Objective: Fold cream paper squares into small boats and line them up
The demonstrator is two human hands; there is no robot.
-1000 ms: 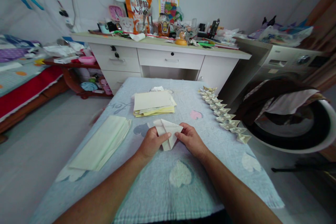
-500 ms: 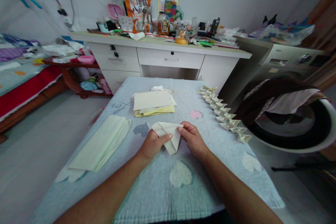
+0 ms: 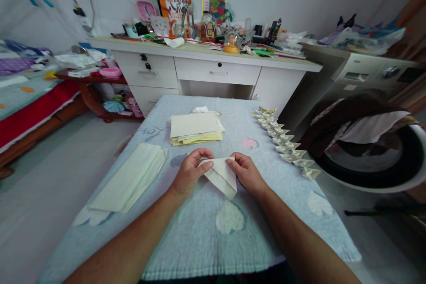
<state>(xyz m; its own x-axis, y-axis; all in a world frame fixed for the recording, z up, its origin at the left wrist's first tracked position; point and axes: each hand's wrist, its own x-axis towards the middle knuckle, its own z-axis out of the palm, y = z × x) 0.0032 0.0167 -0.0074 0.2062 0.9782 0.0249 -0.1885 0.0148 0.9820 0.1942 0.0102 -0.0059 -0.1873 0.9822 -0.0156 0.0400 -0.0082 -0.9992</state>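
A folded sheet of white paper (image 3: 222, 176) is held above the middle of the cloth-covered table, a corner pointing down towards me. My left hand (image 3: 190, 172) pinches its upper left edge between thumb and fingers. On the upper right corner, my right hand (image 3: 246, 173) grips it, thumb on top. Beyond my hands lies a stack of paper (image 3: 196, 125), white on top with yellow sheets below. To the left rests a pile of long folded pale sheets (image 3: 133, 177). Several folded paper boats (image 3: 286, 147) form a slanting row along the right side.
The table wears a light blue cloth (image 3: 186, 239) with heart prints. Behind it stands a white desk (image 3: 216, 73) crowded with jars, a clock and an orange bag (image 3: 175, 2). A washing machine (image 3: 359, 75) with clothes in its open door is at the right.
My left hand has moved up to the paper's top left edge. The paper has turned slightly, its lower corner shifting right. My right hand keeps its hold. The view has tilted slightly.
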